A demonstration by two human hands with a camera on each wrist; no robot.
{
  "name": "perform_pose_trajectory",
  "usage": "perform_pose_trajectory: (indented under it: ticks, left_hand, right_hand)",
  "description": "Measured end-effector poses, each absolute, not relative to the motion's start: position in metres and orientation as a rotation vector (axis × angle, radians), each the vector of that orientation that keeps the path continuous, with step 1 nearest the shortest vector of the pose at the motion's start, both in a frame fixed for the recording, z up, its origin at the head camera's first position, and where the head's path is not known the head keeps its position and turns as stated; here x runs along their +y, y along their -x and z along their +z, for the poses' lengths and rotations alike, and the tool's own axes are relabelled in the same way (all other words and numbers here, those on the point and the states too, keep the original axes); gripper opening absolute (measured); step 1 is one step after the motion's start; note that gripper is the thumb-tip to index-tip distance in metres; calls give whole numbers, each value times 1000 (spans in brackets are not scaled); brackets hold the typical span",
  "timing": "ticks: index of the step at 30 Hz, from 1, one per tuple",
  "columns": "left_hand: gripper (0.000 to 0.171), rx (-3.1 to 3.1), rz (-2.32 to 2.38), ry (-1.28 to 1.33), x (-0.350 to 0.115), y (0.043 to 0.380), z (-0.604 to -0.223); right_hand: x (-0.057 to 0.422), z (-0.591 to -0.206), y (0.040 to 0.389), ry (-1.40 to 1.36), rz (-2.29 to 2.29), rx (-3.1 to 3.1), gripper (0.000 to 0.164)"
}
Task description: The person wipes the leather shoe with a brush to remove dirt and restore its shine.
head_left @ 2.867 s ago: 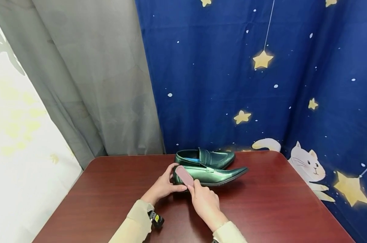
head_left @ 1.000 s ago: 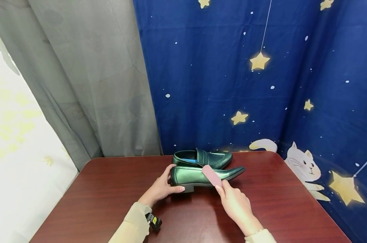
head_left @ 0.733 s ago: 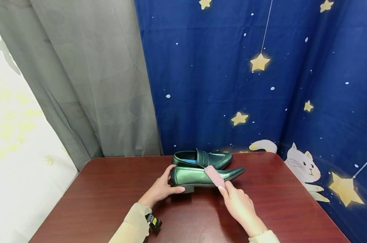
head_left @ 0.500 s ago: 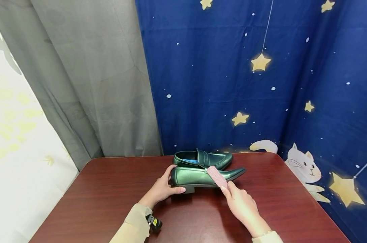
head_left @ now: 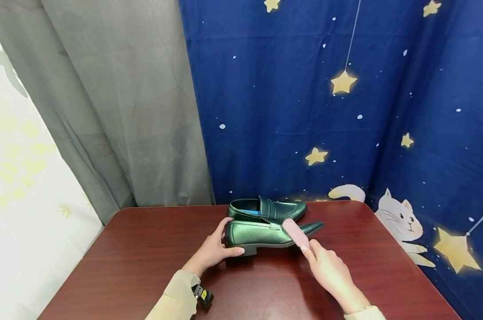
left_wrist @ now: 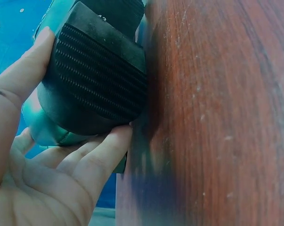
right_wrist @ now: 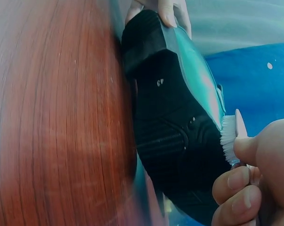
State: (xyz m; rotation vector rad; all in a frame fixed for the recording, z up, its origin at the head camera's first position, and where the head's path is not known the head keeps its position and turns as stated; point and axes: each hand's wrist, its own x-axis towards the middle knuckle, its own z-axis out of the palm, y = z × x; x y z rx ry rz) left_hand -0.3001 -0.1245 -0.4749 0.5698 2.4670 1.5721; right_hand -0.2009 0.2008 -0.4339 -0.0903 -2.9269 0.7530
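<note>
A shiny green loafer (head_left: 251, 233) is tilted on its side on the table, its dark sole (right_wrist: 160, 108) facing the right wrist camera. My left hand (head_left: 213, 252) grips it by the heel, with the thumb on one side of the heel block (left_wrist: 97, 75) and fingers on the other. My right hand (head_left: 330, 272) holds a pink brush (head_left: 295, 232) by its handle. White bristles (right_wrist: 228, 141) touch the shoe's side toward the toe, as the right wrist view shows. Behind it stands the matching loafer (head_left: 283, 210), upright, with a blue insole.
The reddish-brown wooden table (head_left: 153, 258) has its back edge just behind the shoes. A grey curtain (head_left: 145, 111) and a blue star-patterned curtain (head_left: 281, 98) hang beyond it. A black device (head_left: 203, 295) is strapped at my left wrist.
My right hand has moved the brush rightward along the loafer's side, from the heel toward the toe. My left hand keeps its hold on the heel.
</note>
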Motion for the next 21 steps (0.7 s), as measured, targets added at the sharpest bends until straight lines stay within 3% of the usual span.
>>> perform_pose_trajectory:
  ticks: [21]
  left_hand:
    - [100,2462,1591,-595,-126,301,-477]
  right_hand:
    - [235,-430,205,114,804,-2953,24]
